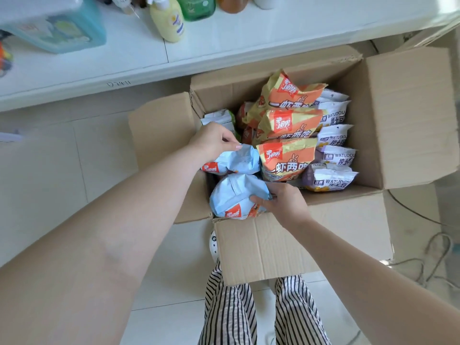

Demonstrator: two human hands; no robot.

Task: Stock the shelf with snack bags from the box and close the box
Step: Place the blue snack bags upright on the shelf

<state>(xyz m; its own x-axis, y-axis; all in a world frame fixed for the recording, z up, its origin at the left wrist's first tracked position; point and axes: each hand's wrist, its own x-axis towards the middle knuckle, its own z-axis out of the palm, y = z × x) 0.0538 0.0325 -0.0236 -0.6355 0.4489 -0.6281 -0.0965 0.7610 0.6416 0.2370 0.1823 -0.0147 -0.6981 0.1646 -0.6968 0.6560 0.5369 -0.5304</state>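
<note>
An open cardboard box (403, 120) stands on the floor below a white shelf (224, 46), flaps spread out. Inside lie several orange snack bags (288, 160), white and purple bags (333, 155) on the right, and two light blue bags at the near left. My left hand (214, 143) pinches the top edge of the upper blue bag (236, 163). My right hand (281, 202) grips the lower blue bag (234, 197) at the box's near corner.
The shelf holds a teal container (57, 26), a yellow lotion bottle (168, 21), a green bottle (196, 6) and an orange one. Striped trouser legs (229, 310) stand just before the box. Cables (435, 250) lie on the tiled floor at right.
</note>
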